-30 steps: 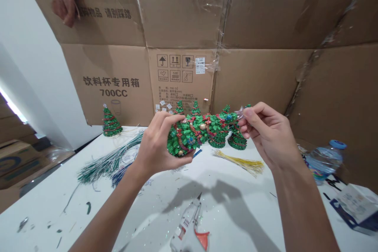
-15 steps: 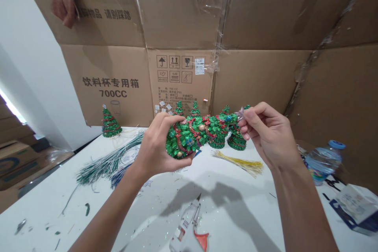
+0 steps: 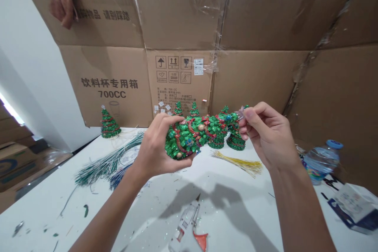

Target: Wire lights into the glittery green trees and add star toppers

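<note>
My left hand point(image 3: 156, 145) is wrapped round the wide base of a green beaded Christmas tree point(image 3: 186, 138), which lies tilted on its side with its tip to the right. Red garlands and gold and blue beads cover it. At the tip, my right hand point(image 3: 268, 134) pinches a small translucent pinkish star point(image 3: 241, 112) between thumb and fingers, against the tree's top. Below the hands, a glue gun point(image 3: 187, 224) with a red trigger lies on the white table point(image 3: 236, 189).
Behind stands a cardboard wall point(image 3: 265, 78) with several small trees before it, one point(image 3: 110, 124) at the left. Green wires point(image 3: 106, 163), yellow wires point(image 3: 239, 162), a water bottle point(image 3: 321, 161) and a blue-white box point(image 3: 354, 206) surround the hands. A brown cloth point(image 3: 62, 7) hangs over the cardboard.
The view has shifted very slightly. Both hands hold the tree and star in nearly the same position.
</note>
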`<state>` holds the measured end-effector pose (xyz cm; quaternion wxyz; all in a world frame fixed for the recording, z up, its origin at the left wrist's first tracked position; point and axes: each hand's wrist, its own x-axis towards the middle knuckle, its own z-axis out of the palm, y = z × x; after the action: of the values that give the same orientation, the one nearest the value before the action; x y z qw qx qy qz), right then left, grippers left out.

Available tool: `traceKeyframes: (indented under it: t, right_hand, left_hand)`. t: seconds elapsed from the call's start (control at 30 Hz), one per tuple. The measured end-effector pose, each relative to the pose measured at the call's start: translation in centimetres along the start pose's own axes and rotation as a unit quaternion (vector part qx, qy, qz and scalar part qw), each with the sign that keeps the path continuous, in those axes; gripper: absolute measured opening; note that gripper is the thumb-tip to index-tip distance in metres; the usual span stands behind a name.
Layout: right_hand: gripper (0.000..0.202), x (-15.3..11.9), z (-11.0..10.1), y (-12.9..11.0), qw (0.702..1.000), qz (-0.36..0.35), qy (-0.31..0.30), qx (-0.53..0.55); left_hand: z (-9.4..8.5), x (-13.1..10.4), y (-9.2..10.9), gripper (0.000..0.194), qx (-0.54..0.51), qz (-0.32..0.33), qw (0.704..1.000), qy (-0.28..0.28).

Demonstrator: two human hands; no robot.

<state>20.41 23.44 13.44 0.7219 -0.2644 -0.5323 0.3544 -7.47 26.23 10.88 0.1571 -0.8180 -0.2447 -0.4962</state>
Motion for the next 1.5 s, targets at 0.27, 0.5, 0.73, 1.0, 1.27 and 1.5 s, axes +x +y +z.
traceKeyframes:
  t: [0.27,0.5,0.73,1.0,1.27,1.5]
  right_hand:
    - [0.035,-0.22,0.13,-0.07,1.000,0.003,-0.004,0.010]
    - [0.035,-0.29,0.06,0.11,1.000,0.001,-0.004,0.015]
    - [0.037,-0.16,0.22,0.32,1.000,-0.012,0.006,0.010]
    - [0.039,-0.07,0.17,0.43,1.000,-0.019,0.013,0.001]
    - [0.040,-0.07,0.21,0.64,1.000,-0.022,0.013,0.001]
    - [0.039,-0.18,0.51,0.85,0.999,-0.026,0.018,0.005]
  left_hand:
    - [-0.09,0.06,0.11,0.078,0.002,-0.001,1.000,-0.001]
    - [-0.13,0.06,0.19,0.078,0.002,0.000,1.000,0.003]
    - [-0.17,0.03,0.21,0.079,0.009,-0.002,1.000,0.001]
    - [-0.15,-0.01,0.18,0.079,0.015,0.001,1.000,0.001]
    - [-0.08,-0.06,0.12,0.078,0.013,0.002,1.000,0.005]
    - [-0.09,-0.01,0.16,0.079,0.011,0.001,1.000,0.007]
